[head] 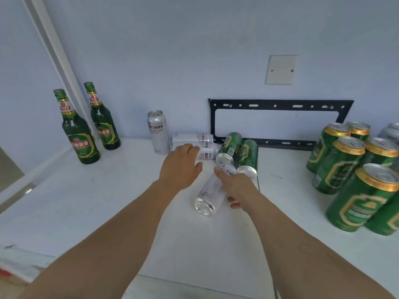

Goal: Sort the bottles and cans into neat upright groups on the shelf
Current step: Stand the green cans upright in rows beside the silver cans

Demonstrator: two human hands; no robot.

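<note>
Our right hand (234, 183) wraps its curled fingers round a silver can (212, 190), held tilted just above the white shelf (108, 201). Our left hand (181, 164) reaches over a lying silver can (206, 150); its fingers seem loosely bent on it, though we cannot tell whether they grip. Two green cans (237, 151) lie beside it (a silver one (157, 131) stands upright). Two green bottles (79, 130) stand far left, upright green cans (354, 169) right.

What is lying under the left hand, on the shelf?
A white can lies on its side under the left hand; a second one lies behind. The fingers cover its left end.
</note>
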